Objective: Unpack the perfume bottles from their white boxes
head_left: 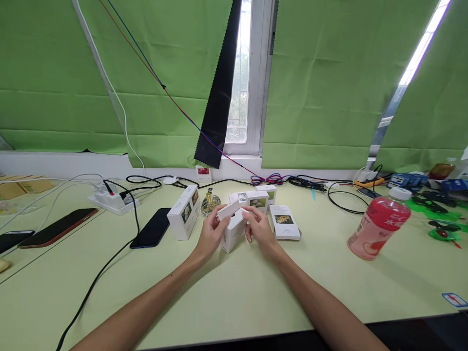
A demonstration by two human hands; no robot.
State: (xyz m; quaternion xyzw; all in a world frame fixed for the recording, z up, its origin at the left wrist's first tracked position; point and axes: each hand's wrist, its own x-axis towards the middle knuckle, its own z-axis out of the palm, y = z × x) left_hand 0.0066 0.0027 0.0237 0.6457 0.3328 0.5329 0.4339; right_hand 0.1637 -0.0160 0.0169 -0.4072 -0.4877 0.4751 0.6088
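Between my hands stands a small white carton [231,236], its top flap [228,209] raised. My left hand [211,232] grips the flap and the carton's left side, thumb and fingers closed. On the right side, my right hand [260,228] pinches the carton's top edge. What is inside the carton is hidden. Just behind my left hand is a round glass perfume bottle [210,202]. A white box with a flower picture [185,214] stands to the left, and another white box [284,223] lies flat to the right. More white boxes [258,200] stand behind the carton.
A dark phone [150,228] and a black cable lie at left, near a white power strip [113,200]. A pink drink bottle [379,226] stands tilted-looking at right. Green parts [444,231] lie at far right. Coiled cables [307,182] run along the wall.
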